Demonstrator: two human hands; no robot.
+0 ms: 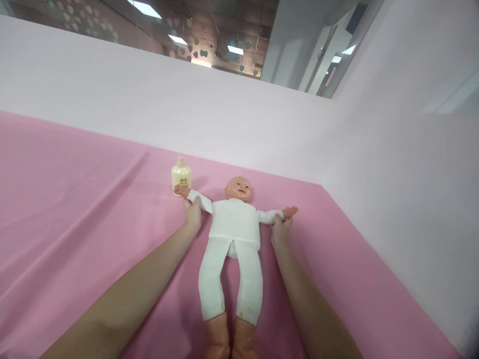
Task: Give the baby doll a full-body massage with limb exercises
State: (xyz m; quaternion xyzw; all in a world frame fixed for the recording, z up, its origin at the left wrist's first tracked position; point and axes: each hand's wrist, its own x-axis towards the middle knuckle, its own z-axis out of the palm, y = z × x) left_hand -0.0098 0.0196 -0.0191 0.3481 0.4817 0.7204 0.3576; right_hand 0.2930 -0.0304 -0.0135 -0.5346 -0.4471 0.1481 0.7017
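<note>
Both forearms come into the picture from the bottom edge and run forward over the pink sheet (75, 199), which covers the whole surface and is the largest thing here. It lies with some long soft folds on the left side. Behind it stands a pale wall (149, 99) that turns a corner on the right.

On the sheet lies the doll (234, 219), on its back, face up, with the head away from the person and the bare feet close to the camera. It wears a white suit. Its arms are spread out to both sides, and I judge this is because each one is held near the wrist and kept stretched flat (the legs lie straight and free, nobody touches them).

The left hand (192, 212) is closed around the doll's sleeve at the wrist; the doll's small hand sticks out just beyond the fingers. The right hand (280, 229) holds the other sleeve in the same way, with the doll's hand showing just past the fingertips. Both arms are almost fully extended, with the wrists straight and low to the sheet, one on each side of the doll's body.

A small yellow bottle (181, 174) stands upright just beyond the left fingers, right behind the doll's hand. I cannot tell if it touches it.
</note>
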